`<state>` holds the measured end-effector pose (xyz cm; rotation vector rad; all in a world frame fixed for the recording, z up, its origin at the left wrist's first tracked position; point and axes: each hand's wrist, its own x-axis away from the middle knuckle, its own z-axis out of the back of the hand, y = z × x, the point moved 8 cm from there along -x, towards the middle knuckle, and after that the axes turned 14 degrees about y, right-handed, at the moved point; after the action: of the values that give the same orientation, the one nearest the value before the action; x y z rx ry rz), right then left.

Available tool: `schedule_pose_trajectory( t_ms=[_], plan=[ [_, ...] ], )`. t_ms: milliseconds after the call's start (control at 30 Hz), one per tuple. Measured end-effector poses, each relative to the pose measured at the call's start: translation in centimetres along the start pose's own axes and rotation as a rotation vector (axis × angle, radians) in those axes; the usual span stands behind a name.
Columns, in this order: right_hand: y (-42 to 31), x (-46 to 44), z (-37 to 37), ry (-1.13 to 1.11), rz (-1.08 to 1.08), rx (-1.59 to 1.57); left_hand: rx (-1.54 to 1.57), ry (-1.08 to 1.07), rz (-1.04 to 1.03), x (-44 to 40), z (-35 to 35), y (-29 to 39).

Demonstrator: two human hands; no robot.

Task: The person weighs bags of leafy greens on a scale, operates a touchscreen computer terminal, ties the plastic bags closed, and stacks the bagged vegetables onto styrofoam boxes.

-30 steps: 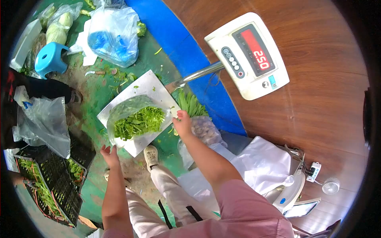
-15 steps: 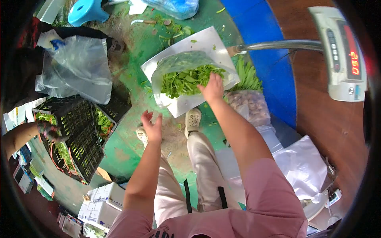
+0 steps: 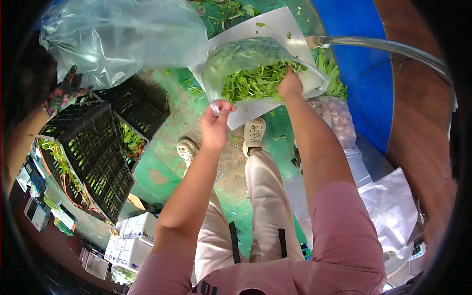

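Note:
A clear plastic bag [image 3: 216, 73] lies on its side on the metal weighing plate [image 3: 287, 24], its mouth toward me and leafy greens [image 3: 253, 82] inside. My left hand [image 3: 216, 123] pinches the bag's edge at its near left corner, fingers closed. At the bag's mouth, my right hand [image 3: 290, 86] reaches into the right part of the greens; its fingertips are hidden among the leaves, so I cannot see what they hold.
Another person's gloved hand [image 3: 61, 96] is at the left by a large clear bag [image 3: 123, 39]. Black crates [image 3: 93, 157] with greens stand below it. A bag of bulbs [image 3: 334, 118] and white plastic sheets [image 3: 378, 201] lie right. The scale's metal pole [image 3: 383, 44] extends right.
My left hand has moved up to the bag and closed on its edge. My right hand has gone from beside the bag into the greens. The other person's clear bag has swung up and rightward.

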<state>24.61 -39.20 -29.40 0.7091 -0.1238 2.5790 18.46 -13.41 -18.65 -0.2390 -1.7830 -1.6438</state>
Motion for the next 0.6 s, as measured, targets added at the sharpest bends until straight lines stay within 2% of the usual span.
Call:
schedule_pose_trajectory(
  t_ms=[133,267,400,533,600],
  plan=[
    [0.2,-0.2,1.6,0.02,-0.019,-0.083,0.062,0.048,0.059,1.3,0.3,0.7],
    [1.1,0.1,2.9,0.011,0.004,-0.261,-0.034,0.118,0.068,1.2,0.9,1.2],
    [2.8,2.8,2.1,-0.231,-0.393,-0.809,-0.055,0.186,0.025,0.9,1.4,0.7],
    [1.5,6.5,4.3,-0.374,-0.585,-1.063,-0.206,0.243,0.001,1.0,1.9,1.2],
    [1.6,7.5,4.3,-0.405,-0.611,-1.075,-0.266,0.271,-0.048,1.3,2.1,2.4]
  ],
)
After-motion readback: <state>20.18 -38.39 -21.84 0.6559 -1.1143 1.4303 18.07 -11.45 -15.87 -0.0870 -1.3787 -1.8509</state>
